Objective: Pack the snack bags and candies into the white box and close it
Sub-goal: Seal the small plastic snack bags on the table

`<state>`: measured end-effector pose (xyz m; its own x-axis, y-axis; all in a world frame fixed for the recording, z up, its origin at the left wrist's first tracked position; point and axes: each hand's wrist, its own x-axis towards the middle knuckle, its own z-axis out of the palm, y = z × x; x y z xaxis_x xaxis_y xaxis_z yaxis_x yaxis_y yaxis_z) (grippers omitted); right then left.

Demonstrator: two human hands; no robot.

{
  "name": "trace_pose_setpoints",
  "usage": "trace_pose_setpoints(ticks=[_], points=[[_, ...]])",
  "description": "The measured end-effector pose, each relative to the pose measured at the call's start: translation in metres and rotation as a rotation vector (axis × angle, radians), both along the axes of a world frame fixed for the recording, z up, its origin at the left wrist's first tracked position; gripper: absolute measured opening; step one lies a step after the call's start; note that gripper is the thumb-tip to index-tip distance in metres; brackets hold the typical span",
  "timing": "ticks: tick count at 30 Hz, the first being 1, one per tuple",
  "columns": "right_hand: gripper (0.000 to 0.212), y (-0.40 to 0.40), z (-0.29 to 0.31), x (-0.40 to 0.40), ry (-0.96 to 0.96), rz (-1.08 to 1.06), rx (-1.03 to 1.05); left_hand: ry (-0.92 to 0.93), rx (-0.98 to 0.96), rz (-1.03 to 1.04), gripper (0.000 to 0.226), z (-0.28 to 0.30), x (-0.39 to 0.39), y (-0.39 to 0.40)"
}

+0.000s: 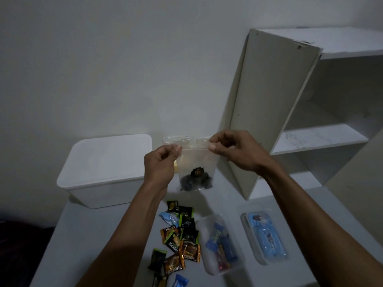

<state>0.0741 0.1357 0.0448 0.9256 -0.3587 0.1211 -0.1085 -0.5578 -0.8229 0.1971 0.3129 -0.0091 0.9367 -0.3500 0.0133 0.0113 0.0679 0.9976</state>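
Observation:
A clear zip bag (195, 162) with dark candies at its bottom hangs in the air above the table. My left hand (160, 163) pinches its top left corner and my right hand (236, 151) pinches its top right corner. The white box (99, 168) stands at the back left of the table with its lid on. Several loose snack packets (180, 235), black, green, orange and blue, lie scattered on the table below my arms. Two more clear bags lie to the right: one (220, 243) with blue and red sweets, one (265, 235) with blue packets.
A white shelf unit (310, 137) stands at the back right, its open door panel (267, 104) leaning toward the middle, just behind the held bag. The grey table (93, 241) ends at the left, with dark floor beyond.

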Motion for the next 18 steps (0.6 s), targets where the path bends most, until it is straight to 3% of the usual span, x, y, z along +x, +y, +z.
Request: trace_pose_setpoints(ticks=[7,13,18], points=[[0.011,0.012,-0.055,0.012,-0.133,-0.274,0.205,0.089,-0.004,0.025,0.006,-0.015,0.001,0.000],[0.024,-0.007,-0.089,0.021,-0.108,-0.344,0.178,0.017,0.128,-0.051,0.002,-0.045,0.008,-0.014],[0.014,-0.045,-0.114,0.032,-0.043,-0.337,0.211,0.065,0.162,-0.030,0.007,-0.076,0.019,-0.053]])
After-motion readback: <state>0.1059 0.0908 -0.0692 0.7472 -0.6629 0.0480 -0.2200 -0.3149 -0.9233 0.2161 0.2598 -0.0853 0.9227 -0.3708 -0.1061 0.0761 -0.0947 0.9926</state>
